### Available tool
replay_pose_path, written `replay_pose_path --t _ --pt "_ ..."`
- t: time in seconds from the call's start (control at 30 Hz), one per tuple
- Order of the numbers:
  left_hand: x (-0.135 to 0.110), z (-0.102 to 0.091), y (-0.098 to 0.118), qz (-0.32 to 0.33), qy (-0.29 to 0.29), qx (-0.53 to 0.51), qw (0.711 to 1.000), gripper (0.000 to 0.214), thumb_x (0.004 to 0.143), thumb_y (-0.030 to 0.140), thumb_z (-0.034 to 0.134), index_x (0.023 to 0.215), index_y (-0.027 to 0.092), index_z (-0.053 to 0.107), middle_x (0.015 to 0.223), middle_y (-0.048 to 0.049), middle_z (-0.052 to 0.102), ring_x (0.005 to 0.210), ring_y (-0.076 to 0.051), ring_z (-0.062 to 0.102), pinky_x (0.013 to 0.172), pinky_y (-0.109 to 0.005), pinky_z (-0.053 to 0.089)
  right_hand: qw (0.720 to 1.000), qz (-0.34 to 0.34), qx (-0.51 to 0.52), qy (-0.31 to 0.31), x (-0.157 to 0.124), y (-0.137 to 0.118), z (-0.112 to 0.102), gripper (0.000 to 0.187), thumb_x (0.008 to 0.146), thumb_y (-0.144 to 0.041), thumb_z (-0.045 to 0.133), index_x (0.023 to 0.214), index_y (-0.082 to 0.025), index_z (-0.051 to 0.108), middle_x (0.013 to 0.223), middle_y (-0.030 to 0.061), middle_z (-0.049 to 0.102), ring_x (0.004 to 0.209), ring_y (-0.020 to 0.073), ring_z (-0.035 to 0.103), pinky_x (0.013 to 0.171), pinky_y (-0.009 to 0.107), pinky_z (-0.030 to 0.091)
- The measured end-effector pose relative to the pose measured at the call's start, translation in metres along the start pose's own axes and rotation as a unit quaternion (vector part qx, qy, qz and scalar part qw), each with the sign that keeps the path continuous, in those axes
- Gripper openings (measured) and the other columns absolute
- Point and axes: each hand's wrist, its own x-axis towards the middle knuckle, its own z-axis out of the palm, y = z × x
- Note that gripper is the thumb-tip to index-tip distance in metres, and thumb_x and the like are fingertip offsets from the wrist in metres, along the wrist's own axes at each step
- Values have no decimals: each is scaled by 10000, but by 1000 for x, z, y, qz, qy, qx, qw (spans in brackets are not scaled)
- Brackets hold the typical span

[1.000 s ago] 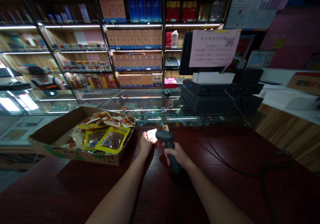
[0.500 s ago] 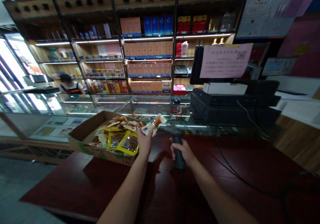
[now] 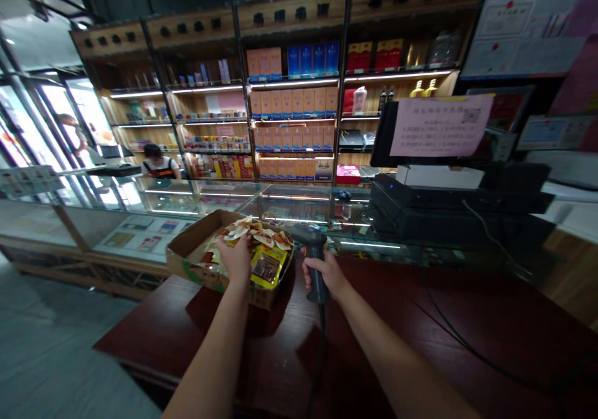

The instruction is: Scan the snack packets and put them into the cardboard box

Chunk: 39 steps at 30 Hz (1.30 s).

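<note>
My right hand (image 3: pixel 324 273) grips the handle of a dark barcode scanner (image 3: pixel 312 249), held upright above the dark red counter (image 3: pixel 420 338). My left hand (image 3: pixel 236 259) reaches into a low cardboard box (image 3: pixel 187 251) full of snack packets (image 3: pixel 266 254), back of the hand up, resting on the packets. Its fingers are hidden among the packets, so I cannot see whether they hold one. The box stands at the counter's far left corner, just left of the scanner.
A black till with a printer (image 3: pixel 434 204) and a screen bearing a pink notice (image 3: pixel 441 126) stands at the back right; its cable (image 3: pixel 467 338) trails over the counter. Glass display cases (image 3: pixel 187 198) and lit shelves (image 3: pixel 289 114) lie beyond. A person (image 3: pixel 159 162) sits behind the cases.
My left hand held a small packet beside the scanner's head, then swung left and down into the box. The view has tilted up and turned left. The scanner stays in my right hand.
</note>
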Motion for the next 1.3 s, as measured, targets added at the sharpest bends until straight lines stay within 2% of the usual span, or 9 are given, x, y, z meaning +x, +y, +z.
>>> replay_pose_path --t 0.13,0.23,0.33,0.4,0.5,0.7,1.03,1.2,1.3 --pt "-16 -8 7 25 33 -12 999 650 753 281 570 1310 152 259 1307 -197 386 965 -180 611 835 -312 496 1000 3 -4 12 -5 2 3 349 630 -250 631 941 -149 508 500 -58 566 335 106 503 326 227 452" --pt "-46 -13 9 91 8 8 996 583 755 264 566 1280 163 331 1340 -193 352 1011 -189 582 823 -321 496 1000 1 -7 18 -12 5 3 337 634 -257 623 933 -149 511 496 -57 565 336 105 502 328 224 446" --pt "-93 -19 -6 199 -96 67 973 305 771 242 540 1069 182 522 1245 -142 467 1099 -214 518 883 -357 464 999 3 -9 44 -27 15 -5 348 629 -271 636 932 -146 520 495 -56 563 336 102 496 334 223 438" --pt "-125 -23 -25 242 -246 113 932 114 782 210 507 863 197 586 1045 -99 578 1055 -207 535 924 -372 433 997 12 -5 76 -41 29 -14 351 621 -275 644 922 -138 528 487 -55 561 339 99 495 336 212 422" --pt "-155 -27 -56 209 -369 178 888 134 766 175 488 848 191 592 977 -88 588 983 -206 560 882 -367 452 994 36 17 97 -64 54 -33 383 600 -291 660 924 -134 531 473 -57 556 319 99 478 334 217 407" --pt "-157 -20 -77 145 -391 279 865 113 756 159 460 708 185 558 900 -78 573 887 -200 581 841 -350 456 978 60 100 170 -85 87 -63 372 583 -366 685 846 -148 537 476 -42 555 336 101 483 355 223 410" --pt "-159 -25 -65 228 -320 236 889 151 814 249 452 752 210 583 891 -72 619 879 -187 597 813 -308 475 977 69 132 152 -78 94 -70 387 597 -392 715 846 -182 505 508 -52 555 344 105 494 345 221 403" --pt "-128 -33 -35 289 -150 295 898 191 810 292 479 931 191 587 963 -98 631 959 -224 578 903 -362 428 980 82 116 140 -78 94 -68 385 605 -379 707 857 -176 497 494 -49 561 339 104 488 348 227 423" --pt "-90 -36 -10 260 -87 415 868 311 791 332 492 1032 147 564 1022 -140 619 1009 -278 555 907 -412 412 981 84 113 132 -78 93 -66 408 606 -380 711 891 -178 500 494 -53 558 343 105 490 339 217 415"
